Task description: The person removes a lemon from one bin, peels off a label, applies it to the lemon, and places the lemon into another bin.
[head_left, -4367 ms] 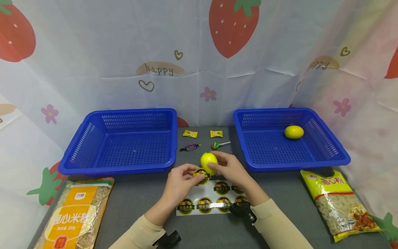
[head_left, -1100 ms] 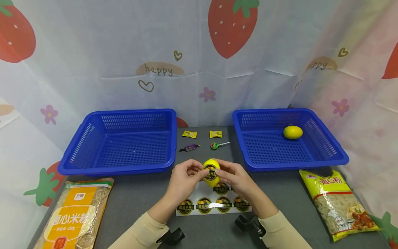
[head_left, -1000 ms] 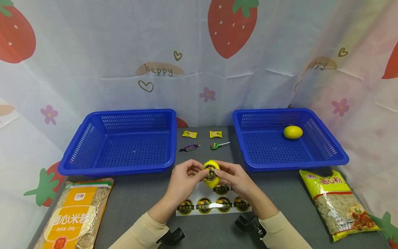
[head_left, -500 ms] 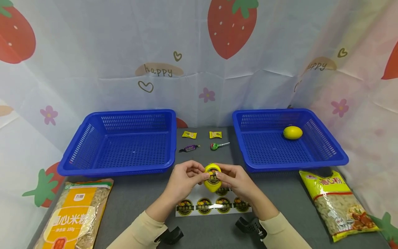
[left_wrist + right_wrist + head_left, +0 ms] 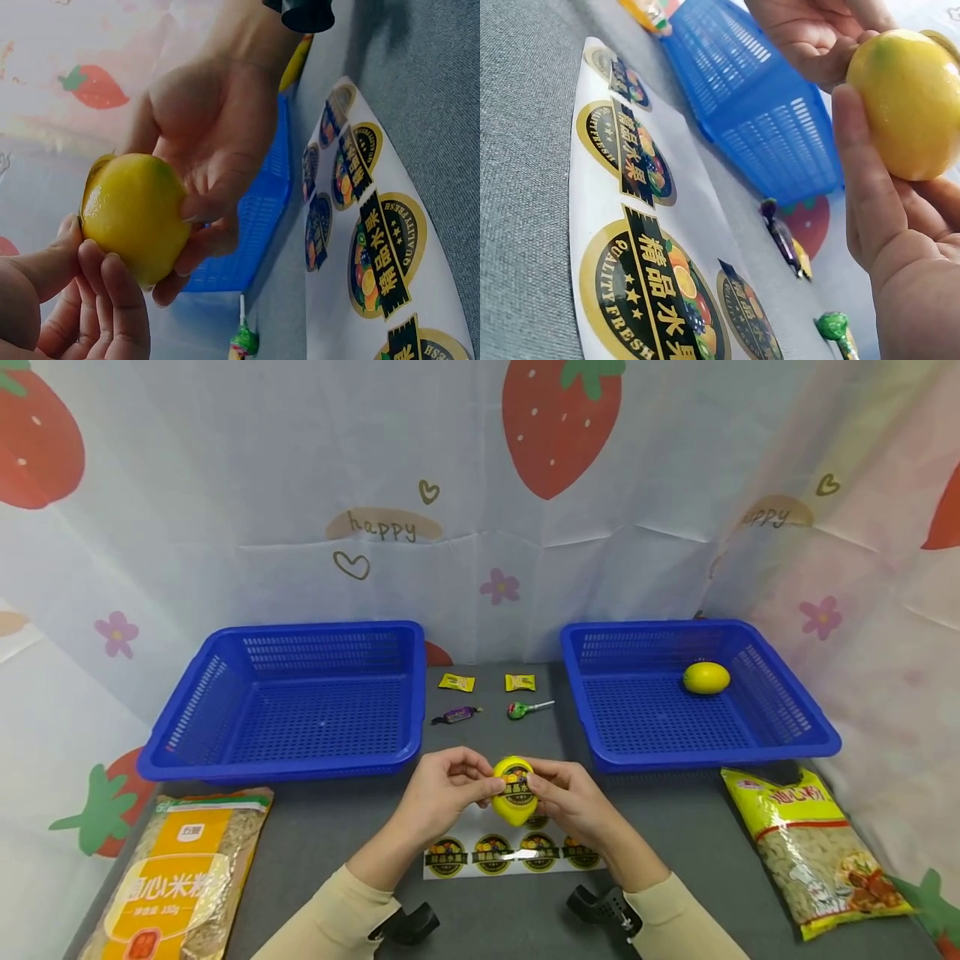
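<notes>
Above the middle of the table my right hand (image 5: 577,797) grips a yellow lemon (image 5: 515,817), fingers behind it and thumb on its front. A round black-and-gold sticker (image 5: 517,785) lies on the side facing me; in the left wrist view part of its edge stands off the skin. My left hand (image 5: 438,789) pinches the lemon's left side, thumb at the sticker's edge and fingers curled against the fruit. Under the hands lies a white sticker sheet (image 5: 480,820) with several matching labels, partly hidden by the right hand and lemon. The right wrist view shows the lemon (image 5: 907,105) from behind, unlabelled.
Blue baskets stand left (image 5: 281,772) and right (image 5: 716,753); a second lemon (image 5: 707,677) lies in the right one. Between them are two yellow candies (image 5: 457,682), a purple candy (image 5: 458,715) and a lollipop (image 5: 519,710). Noodle bags lie left (image 5: 180,877) and right (image 5: 813,852).
Earlier the left hand held the sticker apart from the lemon; now it is on the lemon. Over the last second the lemon has come slightly nearer, and the right thumb has shifted right across the sticker.
</notes>
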`<action>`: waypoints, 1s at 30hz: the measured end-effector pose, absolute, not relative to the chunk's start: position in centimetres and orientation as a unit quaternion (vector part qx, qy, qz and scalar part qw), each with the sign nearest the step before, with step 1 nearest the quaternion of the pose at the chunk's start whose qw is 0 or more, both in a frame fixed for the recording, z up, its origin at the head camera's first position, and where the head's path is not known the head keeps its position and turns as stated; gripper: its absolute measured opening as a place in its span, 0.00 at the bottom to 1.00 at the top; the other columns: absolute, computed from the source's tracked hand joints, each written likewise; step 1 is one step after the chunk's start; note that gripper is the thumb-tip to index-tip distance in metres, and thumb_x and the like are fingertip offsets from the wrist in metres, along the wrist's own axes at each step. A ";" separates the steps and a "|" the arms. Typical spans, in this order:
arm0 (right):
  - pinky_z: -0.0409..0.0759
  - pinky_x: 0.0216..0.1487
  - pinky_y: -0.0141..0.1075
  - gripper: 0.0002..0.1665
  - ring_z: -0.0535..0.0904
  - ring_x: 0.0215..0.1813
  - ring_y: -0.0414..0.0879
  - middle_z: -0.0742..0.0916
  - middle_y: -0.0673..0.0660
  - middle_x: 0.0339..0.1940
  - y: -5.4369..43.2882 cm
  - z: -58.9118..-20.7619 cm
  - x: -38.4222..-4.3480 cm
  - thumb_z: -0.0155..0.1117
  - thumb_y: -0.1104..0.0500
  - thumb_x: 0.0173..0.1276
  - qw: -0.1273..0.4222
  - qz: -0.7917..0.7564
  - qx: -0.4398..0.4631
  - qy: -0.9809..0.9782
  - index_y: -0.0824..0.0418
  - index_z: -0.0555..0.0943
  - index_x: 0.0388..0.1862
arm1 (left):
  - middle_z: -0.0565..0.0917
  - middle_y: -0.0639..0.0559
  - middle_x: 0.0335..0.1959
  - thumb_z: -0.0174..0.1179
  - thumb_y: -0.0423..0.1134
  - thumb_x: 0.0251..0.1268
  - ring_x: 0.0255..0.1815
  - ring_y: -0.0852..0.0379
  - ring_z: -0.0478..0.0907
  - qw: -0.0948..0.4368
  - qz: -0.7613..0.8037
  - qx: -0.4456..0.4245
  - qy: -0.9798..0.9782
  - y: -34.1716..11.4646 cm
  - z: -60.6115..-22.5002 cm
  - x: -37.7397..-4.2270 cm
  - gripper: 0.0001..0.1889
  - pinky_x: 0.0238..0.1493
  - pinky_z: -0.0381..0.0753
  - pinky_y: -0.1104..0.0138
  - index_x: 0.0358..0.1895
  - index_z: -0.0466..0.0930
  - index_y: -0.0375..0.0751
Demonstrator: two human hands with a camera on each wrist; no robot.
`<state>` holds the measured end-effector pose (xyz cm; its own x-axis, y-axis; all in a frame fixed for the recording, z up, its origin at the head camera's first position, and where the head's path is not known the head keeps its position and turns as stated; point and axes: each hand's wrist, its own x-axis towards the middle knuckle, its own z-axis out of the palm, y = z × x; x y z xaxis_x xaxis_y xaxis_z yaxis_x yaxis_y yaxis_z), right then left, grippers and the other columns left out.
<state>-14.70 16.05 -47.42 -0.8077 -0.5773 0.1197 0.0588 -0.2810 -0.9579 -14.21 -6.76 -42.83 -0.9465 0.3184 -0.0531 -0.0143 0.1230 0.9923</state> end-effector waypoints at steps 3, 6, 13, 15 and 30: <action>0.86 0.52 0.38 0.31 0.85 0.54 0.44 0.86 0.53 0.56 16.1 -47.5 -14.7 0.48 0.59 0.83 0.204 -0.768 -0.233 0.561 0.82 0.61 0.72 | 0.85 0.46 0.29 0.71 0.35 0.62 0.27 0.53 0.82 0.135 0.657 0.114 0.733 -6.8 -42.8 -14.2 0.09 0.33 0.82 0.64 0.39 0.83 0.33; 0.86 0.51 0.38 0.30 0.85 0.54 0.44 0.86 0.54 0.57 16.2 -47.6 -14.6 0.48 0.59 0.83 0.210 -0.765 -0.230 0.564 0.81 0.62 0.72 | 0.85 0.45 0.30 0.71 0.35 0.62 0.29 0.49 0.83 0.146 0.655 0.122 0.732 -6.9 -42.9 -14.3 0.09 0.34 0.82 0.62 0.39 0.83 0.33; 0.86 0.51 0.39 0.33 0.85 0.54 0.45 0.86 0.53 0.57 16.5 -47.7 -14.5 0.49 0.56 0.83 0.226 -0.752 -0.223 0.578 0.80 0.61 0.73 | 0.83 0.43 0.38 0.75 0.33 0.56 0.36 0.52 0.83 0.161 0.641 0.159 0.733 -7.6 -43.2 -14.4 0.18 0.40 0.85 0.67 0.48 0.81 0.34; 0.86 0.51 0.39 0.32 0.85 0.54 0.45 0.86 0.53 0.57 16.6 -47.7 -14.5 0.49 0.56 0.83 0.222 -0.753 -0.223 0.578 0.79 0.62 0.73 | 0.83 0.41 0.41 0.76 0.32 0.54 0.39 0.53 0.83 0.165 0.638 0.174 0.732 -7.8 -43.2 -14.4 0.23 0.42 0.85 0.68 0.52 0.79 0.36; 0.85 0.49 0.38 0.23 0.84 0.52 0.45 0.83 0.68 0.59 16.3 -45.3 -14.1 0.57 0.57 0.79 0.103 -0.632 -0.200 0.742 0.65 0.75 0.68 | 0.86 0.42 0.53 0.68 0.51 0.67 0.48 0.52 0.87 0.198 0.615 0.147 0.749 -6.9 -42.7 -14.1 0.29 0.53 0.85 0.51 0.63 0.78 0.35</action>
